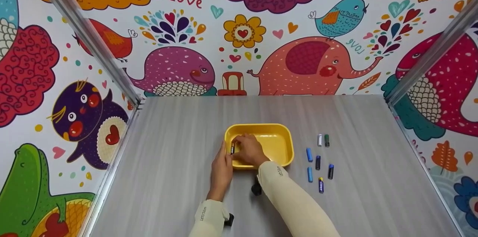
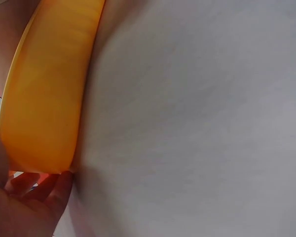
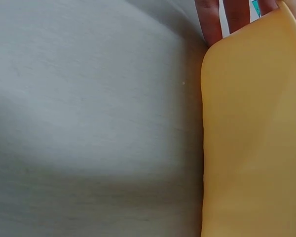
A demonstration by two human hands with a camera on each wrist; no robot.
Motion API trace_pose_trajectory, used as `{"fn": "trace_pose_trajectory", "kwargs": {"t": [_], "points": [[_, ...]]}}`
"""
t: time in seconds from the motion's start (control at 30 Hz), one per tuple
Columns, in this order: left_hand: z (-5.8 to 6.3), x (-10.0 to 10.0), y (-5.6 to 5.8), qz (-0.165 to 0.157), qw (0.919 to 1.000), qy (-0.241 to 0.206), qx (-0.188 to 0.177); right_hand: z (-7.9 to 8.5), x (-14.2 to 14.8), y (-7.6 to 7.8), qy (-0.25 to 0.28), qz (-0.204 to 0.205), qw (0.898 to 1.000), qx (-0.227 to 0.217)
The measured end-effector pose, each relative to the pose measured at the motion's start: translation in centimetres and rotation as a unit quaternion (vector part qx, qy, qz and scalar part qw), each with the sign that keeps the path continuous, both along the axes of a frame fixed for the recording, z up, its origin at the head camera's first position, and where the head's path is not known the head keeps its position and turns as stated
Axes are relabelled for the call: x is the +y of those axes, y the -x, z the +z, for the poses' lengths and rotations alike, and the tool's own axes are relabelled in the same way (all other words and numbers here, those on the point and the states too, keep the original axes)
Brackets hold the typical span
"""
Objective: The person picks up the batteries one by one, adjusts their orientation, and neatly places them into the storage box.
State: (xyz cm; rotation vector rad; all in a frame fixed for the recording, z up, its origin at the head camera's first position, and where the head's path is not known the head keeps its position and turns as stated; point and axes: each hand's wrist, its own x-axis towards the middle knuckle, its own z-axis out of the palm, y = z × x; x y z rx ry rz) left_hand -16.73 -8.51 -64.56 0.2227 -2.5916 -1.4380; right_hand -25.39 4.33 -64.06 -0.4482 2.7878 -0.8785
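Note:
A shallow yellow tray (image 1: pixel 274 138) with rounded corners sits on the table. My left hand (image 1: pixel 221 169) grips its left side, the thumb near the rim and the fingers along the outer wall; in the left wrist view the fingertips (image 2: pixel 64 185) meet the tray's corner. Reaching inside, my right hand (image 1: pixel 249 150) pinches a small dark battery (image 1: pixel 232 148) upright in this view, close by the left inner wall. The right wrist view has mostly the outer front wall (image 3: pixel 254 133) of the tray, with fingers of the left hand (image 3: pixel 237 17) beyond it.
Several loose batteries lie to the tray's right, among them a white one (image 1: pixel 320 139), a green-and-black one (image 1: pixel 327 140), a light blue one (image 1: pixel 310 174) and a purple one with a yellow end (image 1: pixel 321 185). Metal-framed, cartoon-printed panels (image 1: pixel 231 57) border the grey table (image 1: pixel 179 136).

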Motion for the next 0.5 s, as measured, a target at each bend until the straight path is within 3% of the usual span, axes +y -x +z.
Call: {"fn": "trace_pose_trajectory", "kwargs": {"t": [0.5], "points": [[-0.02, -0.07, 0.08, -0.004, 1.0, -0.005, -0.006, 0.37, 0.05, -0.2, 0.007, -0.001, 1.0, 0.002]]}}
